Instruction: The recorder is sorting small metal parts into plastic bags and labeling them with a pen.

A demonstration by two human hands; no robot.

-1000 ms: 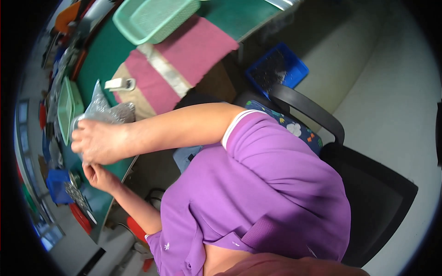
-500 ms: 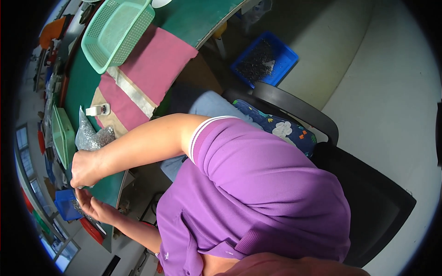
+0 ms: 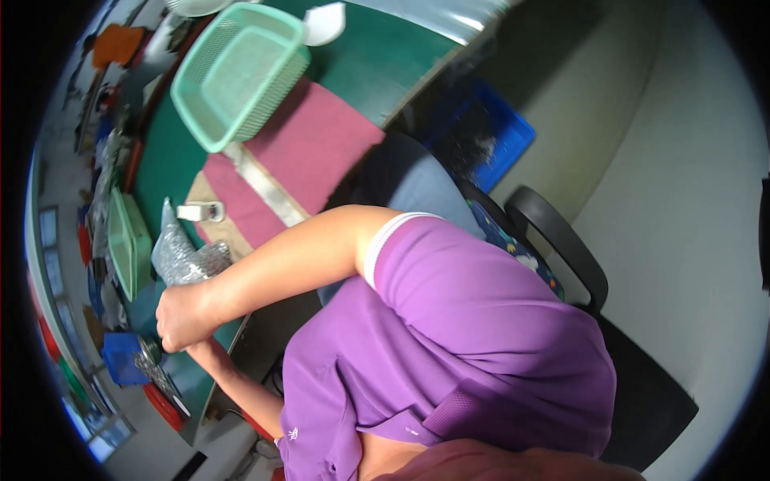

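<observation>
My right hand [image 3: 186, 315] is closed in a fist above the left edge of the green table, beside a clear plastic bag [image 3: 186, 255] filled with small shiny pieces. Whatever its fingers hold is hidden from this side. Just under it is my left hand [image 3: 200, 348], meeting the right one; its fingers are covered by the right fist. A small white object [image 3: 200, 211] lies past the bag, on the beige edge of a pink cloth [image 3: 321, 132].
On the table [image 3: 377, 68] stand a large pale green basket [image 3: 186, 104] and a smaller green basket [image 3: 124, 244]. Beyond my hands are a blue bin [image 3: 120, 361] and a red tray [image 3: 163, 406]. A black chair armrest [image 3: 561, 240] and a blue floor tray [image 3: 509, 144] are at right.
The view has shifted, so the scene sits farther right and slightly lower. My left hand, seen with fingers apart below the right fist before, has moved up behind it.
</observation>
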